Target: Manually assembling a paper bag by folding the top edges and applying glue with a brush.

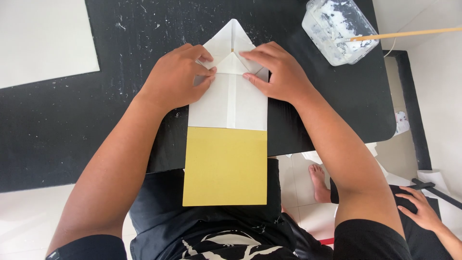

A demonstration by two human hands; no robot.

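Observation:
A long paper (226, 103) lies on the black table (72, 125). Its upper part shows white and is folded to a point at the far end; its lower part (225, 166) shows yellow and hangs over the table's near edge onto my lap. My left hand (175, 77) presses the left side of the folded white part, fingertips at a small triangular flap (232, 65). My right hand (279, 70) presses the right side of the same flap. Both hands lie flat on the paper with fingers bent.
A clear plastic tub (339, 29) smeared with white paste stands at the table's far right, with a thin wooden stick (409, 33) resting in it. A white sheet (43, 38) lies at the far left. Another person's hand (418, 207) and foot (320, 183) show at the lower right.

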